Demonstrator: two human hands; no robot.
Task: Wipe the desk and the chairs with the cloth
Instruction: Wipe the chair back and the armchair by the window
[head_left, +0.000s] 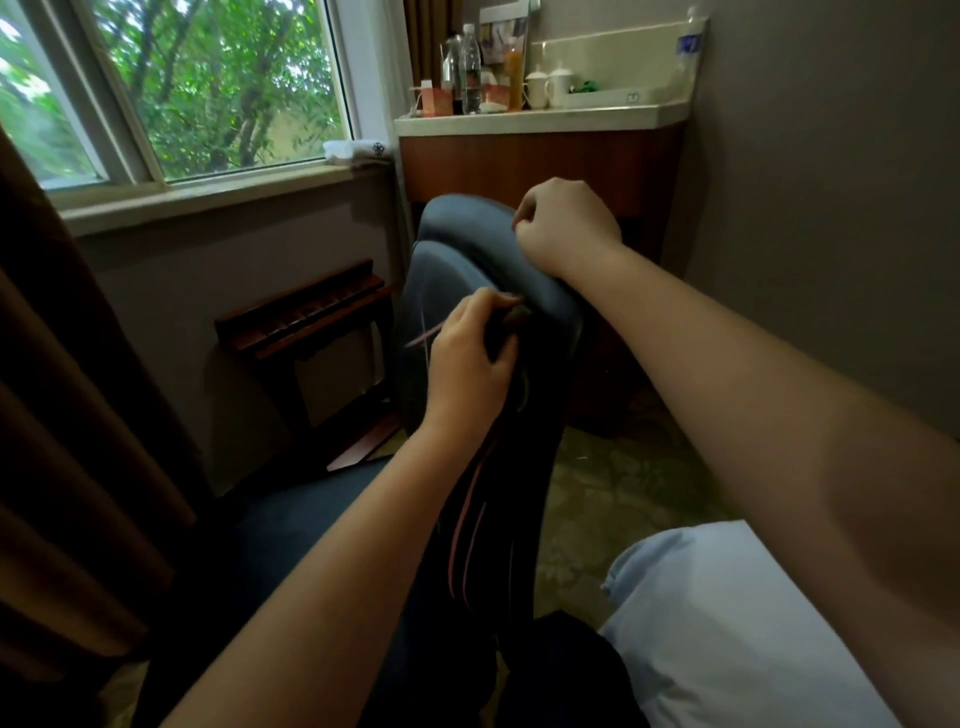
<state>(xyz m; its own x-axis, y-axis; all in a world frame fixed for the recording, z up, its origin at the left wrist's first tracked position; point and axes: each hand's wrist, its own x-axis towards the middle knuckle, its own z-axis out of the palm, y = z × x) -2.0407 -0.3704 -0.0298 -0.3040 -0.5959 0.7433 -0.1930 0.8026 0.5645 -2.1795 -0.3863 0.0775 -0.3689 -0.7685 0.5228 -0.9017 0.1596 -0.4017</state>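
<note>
Blue-grey upholstery, padded, covers the chair (462, 249). Head view, the only view available. The chair stands near the cabinet with the white tabletop (597, 115), below the window (208, 88).

Left hand (467, 358): fingers curled round a small dark wad, taken to be the cloth (511, 318), held against the chair back just under its top roll. Only a scrap of it shows past the fingers, too dark to tell colour or weave.

Right hand (563, 228): knuckles up, fingers folded over the top edge of the chair back, apparently gripping it to steady the chair.

Handling, judged:
- The cloth is soft, light and limp. Bunched in the palm it makes a firm pad; loose corners would drag.
- The upholstery yields under pressure and probably grabs the cloth rather than letting it slide, so short strokes with moderate pressure should suit.
- The chair may rock or turn when pushed. The top edge, where the right hand sits, looks like the sensible hold.

Dark fabric with pink stripes (478, 509) hangs down below the left hand. Cannot tell whether it is a garment or part of the chair.

The tabletop carries bottles (470, 67) and white cups (550, 85). Both look easy to tip, and the cups look breakable. They would need lifting aside before that surface is wiped.
</note>
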